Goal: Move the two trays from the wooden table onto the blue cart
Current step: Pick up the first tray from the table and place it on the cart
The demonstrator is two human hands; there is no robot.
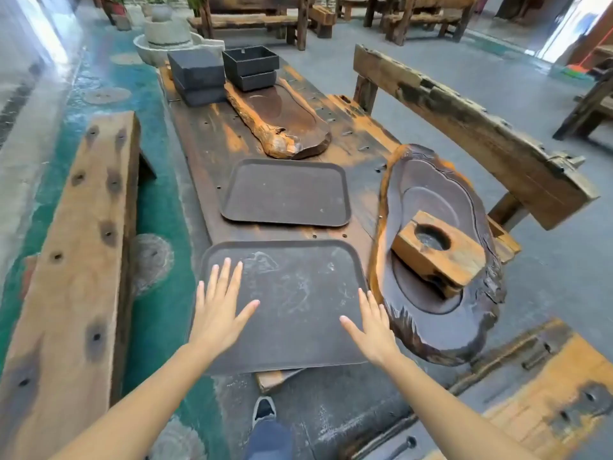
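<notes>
Two dark brown rectangular plastic trays with rounded corners lie flat on the long dark wooden table (212, 141), one behind the other along its length. The nearer tray (298, 293) sits at the table's near end, its front edge reaching past the tabletop's near edge, and its surface carries pale scuff marks. The farther tray (285, 194) lies just beyond it toward the middle of the table, a narrow strip of bare wood between the two. The person's left hand (217, 305) is spread flat with fingers splayed over the left side of the nearer tray, gripping nothing; whether the palm touches the tray cannot be told. The right hand (373, 322) is likewise open with fingers apart over the tray's right edge, holding nothing. Along the table's right edge, just beside the nearer tray, rests a dark carved wooden slab with an orange rim (438, 260), and a pale wooden block with a round hollow (438, 250) sits on it. Another carved wooden slab (282, 124) lies farther along, with stacked black square boxes (250, 66) at the table's far end. The blue cart is out of sight
</notes>
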